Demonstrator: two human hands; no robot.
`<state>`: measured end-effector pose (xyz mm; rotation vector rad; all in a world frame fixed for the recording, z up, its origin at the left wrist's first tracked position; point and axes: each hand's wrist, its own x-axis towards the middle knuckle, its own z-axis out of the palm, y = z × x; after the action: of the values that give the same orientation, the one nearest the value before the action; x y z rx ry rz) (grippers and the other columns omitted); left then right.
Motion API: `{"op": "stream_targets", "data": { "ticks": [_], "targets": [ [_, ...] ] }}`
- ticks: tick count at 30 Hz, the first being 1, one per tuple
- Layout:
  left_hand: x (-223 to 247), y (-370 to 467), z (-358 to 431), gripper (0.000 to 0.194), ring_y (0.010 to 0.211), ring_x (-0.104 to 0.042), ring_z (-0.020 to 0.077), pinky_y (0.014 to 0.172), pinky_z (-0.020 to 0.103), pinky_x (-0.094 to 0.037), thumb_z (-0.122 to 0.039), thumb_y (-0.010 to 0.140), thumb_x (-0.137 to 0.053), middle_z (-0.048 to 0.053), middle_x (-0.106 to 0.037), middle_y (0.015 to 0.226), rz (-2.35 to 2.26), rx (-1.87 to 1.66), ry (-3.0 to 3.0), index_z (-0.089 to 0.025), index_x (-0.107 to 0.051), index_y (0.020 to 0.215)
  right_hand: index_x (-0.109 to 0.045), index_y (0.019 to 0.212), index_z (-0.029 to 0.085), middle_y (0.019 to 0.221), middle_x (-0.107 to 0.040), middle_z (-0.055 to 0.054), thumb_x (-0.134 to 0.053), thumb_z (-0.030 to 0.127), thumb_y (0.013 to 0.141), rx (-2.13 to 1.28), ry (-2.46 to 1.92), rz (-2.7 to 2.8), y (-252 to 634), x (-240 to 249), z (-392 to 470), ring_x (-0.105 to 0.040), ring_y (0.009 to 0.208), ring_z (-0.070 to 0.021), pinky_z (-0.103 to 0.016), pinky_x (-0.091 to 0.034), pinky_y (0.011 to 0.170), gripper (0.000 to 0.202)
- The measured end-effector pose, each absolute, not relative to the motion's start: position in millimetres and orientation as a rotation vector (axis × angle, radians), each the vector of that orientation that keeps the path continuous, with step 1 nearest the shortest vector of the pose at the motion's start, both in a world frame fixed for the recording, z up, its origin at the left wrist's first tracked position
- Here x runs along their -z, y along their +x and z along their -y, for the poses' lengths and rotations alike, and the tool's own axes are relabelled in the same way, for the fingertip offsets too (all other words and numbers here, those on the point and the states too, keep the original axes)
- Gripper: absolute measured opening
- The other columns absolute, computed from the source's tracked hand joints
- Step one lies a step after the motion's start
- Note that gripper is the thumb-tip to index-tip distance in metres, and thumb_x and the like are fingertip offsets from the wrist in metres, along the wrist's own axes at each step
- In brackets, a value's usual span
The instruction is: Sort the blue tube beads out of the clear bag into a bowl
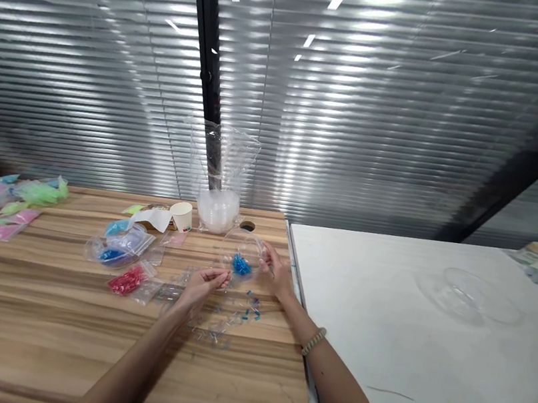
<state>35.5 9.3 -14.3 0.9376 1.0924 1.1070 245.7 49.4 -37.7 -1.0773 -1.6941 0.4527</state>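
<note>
While pinching a see-through round bowl of clustered bright-blue pieces with the right grip, presses the left grip together.

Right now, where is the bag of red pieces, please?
In the head view, the bag of red pieces lies left of centre on the wooden table, left of the left hand and nearer the camera than the paper cup.

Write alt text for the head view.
A person's right hand holds a clear container with blue pieces at a wooden table, the left hand pinched beside it. Farther left are a bag of red pieces and a paper cup.
</note>
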Motion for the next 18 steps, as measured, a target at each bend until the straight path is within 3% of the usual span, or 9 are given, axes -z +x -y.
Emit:
{"op": "stream_targets", "data": {
  "ticks": [10,18],
  "targets": [
    [13.7,35.7,-8.0,0.046,0.062,-0.056,0.0113,0.062,0.023,-0.045,-0.046,0.050,-0.083,0.005,-0.067,0.072,-1.073,-1.095,1.014,-0.012,-0.072,0.078,-0.048,0.129,0.015,0.090,-0.062,-0.006,-0.042,0.040,0.087,-0.451,-1.115,1.701,246.5,39.1,-49.9,-0.059,0.069,-0.0154,-0.028,-0.050,0.068,0.050],
    [15.5,34.4,-8.1,0.049,0.064,-0.060,0.0148,0.067,0.027,-0.048,-0.049,0.056,-0.080,0.006,-0.068,0.075,-1.087,-1.084,1.087,-0.011,-0.070,0.085,-0.048,0.130,0.013,0.093,-0.062,-0.008,-0.045,0.032,0.088,-0.422,-1.229,1.764,244.8,35.6,-47.4,-0.059,0.075,-0.0171,-0.025,-0.049,0.069,0.047]
  ]
}}
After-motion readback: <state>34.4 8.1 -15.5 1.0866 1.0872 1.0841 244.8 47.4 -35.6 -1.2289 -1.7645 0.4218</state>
